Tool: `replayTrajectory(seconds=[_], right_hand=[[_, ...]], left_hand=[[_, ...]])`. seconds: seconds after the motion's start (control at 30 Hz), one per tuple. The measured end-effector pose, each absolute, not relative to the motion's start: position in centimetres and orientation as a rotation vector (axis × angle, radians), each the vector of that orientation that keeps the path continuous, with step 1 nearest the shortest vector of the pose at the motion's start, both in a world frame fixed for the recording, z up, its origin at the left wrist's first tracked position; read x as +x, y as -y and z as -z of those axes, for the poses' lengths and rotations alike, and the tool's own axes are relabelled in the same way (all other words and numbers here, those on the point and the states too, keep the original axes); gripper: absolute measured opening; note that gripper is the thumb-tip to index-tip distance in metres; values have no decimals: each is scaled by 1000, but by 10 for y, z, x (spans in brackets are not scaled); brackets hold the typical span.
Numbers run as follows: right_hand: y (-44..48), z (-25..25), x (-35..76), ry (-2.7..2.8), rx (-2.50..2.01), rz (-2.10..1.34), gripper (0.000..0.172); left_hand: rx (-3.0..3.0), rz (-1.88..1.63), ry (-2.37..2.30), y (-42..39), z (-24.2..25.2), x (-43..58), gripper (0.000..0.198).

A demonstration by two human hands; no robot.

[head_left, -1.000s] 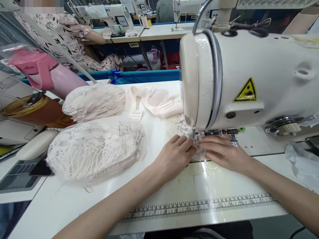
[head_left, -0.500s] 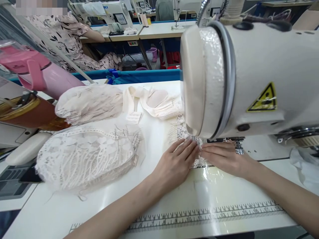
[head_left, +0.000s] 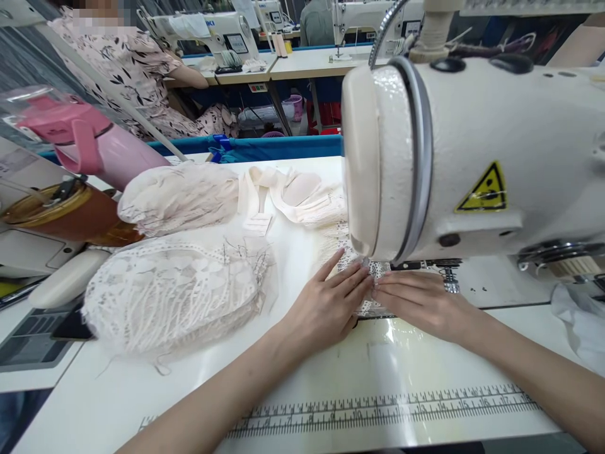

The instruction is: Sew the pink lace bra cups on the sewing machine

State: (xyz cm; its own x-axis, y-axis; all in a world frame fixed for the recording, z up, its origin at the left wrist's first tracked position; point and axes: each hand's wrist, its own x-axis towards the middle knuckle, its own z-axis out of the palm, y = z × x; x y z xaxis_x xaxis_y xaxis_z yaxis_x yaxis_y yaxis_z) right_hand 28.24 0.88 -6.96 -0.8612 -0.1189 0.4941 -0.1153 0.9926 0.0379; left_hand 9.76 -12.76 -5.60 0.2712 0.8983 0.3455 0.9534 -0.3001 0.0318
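Note:
A strip of white lace (head_left: 350, 250) lies under the head of a sewing machine (head_left: 392, 157), and its near edge shows between my hands. My left hand (head_left: 326, 299) rests on the lace left of the needle area, fingers stretched and a little apart, the index finger raised towards the back. From the right, my right hand (head_left: 420, 302) lies over the lace with its fingers extended close together, their tips almost meeting those of my left hand. Its thumb is out of sight. The needle is hidden behind the fingers and the machine head.
Left on the table lie a bundle of lace pieces (head_left: 174, 296), a bundle of pale fabric (head_left: 182, 197) and a bra-like piece (head_left: 302, 195). Further left are a pink bottle (head_left: 108, 148) and a brown container (head_left: 61, 211). A printed ruler (head_left: 378, 413) runs along the front. Another person (head_left: 123, 75) sits beyond.
The left index finger has lifted and spread away from the other fingers. Both hands have shifted slightly left, staying on the lace. The camera view has moved a little.

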Motion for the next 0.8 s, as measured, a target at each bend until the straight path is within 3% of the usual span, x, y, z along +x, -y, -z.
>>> replayTrajectory(seconds=[0.8], right_hand=[[-6,79,277,2664,86,-6,27]], left_hand=[[-2331,368,1820,127,55,94,44]])
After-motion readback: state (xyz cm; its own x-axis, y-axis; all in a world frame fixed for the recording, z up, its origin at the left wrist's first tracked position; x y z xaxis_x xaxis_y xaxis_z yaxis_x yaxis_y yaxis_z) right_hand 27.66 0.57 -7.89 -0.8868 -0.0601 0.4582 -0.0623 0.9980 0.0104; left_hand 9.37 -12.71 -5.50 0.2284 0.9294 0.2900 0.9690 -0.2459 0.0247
